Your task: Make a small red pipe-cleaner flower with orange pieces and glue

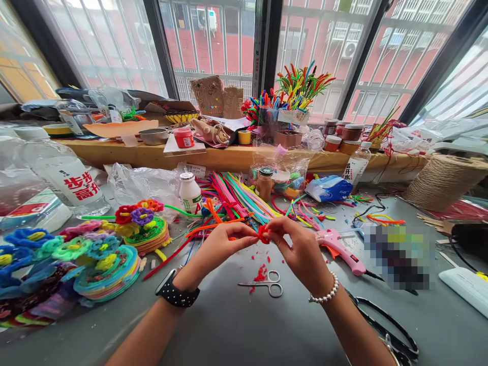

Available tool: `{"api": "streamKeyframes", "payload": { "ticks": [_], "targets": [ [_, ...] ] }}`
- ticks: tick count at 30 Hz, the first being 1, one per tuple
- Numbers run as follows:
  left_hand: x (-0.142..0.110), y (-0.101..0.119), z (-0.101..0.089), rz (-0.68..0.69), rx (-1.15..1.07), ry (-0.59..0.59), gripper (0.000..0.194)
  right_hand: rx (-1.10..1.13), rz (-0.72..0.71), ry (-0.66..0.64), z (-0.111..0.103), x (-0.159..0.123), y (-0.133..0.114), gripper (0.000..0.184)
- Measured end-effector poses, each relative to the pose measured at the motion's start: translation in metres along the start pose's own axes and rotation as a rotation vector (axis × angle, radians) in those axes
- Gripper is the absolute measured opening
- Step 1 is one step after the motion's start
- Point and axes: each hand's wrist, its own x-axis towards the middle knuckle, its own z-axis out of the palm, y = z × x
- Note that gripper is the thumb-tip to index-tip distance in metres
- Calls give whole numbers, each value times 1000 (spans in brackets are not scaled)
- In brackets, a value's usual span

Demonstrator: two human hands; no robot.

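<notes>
Between my two hands is a small looped piece of red pipe cleaner [263,234], raised over the grey table. My left hand [224,243] pinches its left side with thumb and fingertips. On the other side, my right hand [295,246] grips it the same way. Below them lie small scissors [263,284] with silver handles, beside scattered red fuzz clippings [261,274]. A pink glue gun [343,252] rests just right of my right hand. Behind my hands spreads a pile of coloured pipe cleaners [236,195].
Finished pipe-cleaner flowers [76,249] cover the left side. A white bottle [189,193], a brown jar [264,184] and a blue tissue pack [328,188] stand behind. A twine spool [444,178] is at right. Black cable [389,317] curls at lower right.
</notes>
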Motion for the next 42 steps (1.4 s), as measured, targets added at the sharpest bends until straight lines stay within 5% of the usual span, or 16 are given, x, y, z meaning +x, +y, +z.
{"api": "streamKeyframes", "payload": {
  "ticks": [8, 21, 32, 42],
  "targets": [
    [0, 1, 2, -30, -30, -1, 15, 71, 104, 67, 0, 0, -1, 4],
    [1, 0, 1, -83, -70, 29, 22, 58, 72, 70, -2, 1, -4, 14],
    [0, 2, 2, -72, -64, 25, 21, -138, -182, 112, 3, 0, -1, 15],
    [-1, 5, 1, -106, -135, 34, 19, 21, -18, 153, -1, 1, -2, 15]
  ]
}}
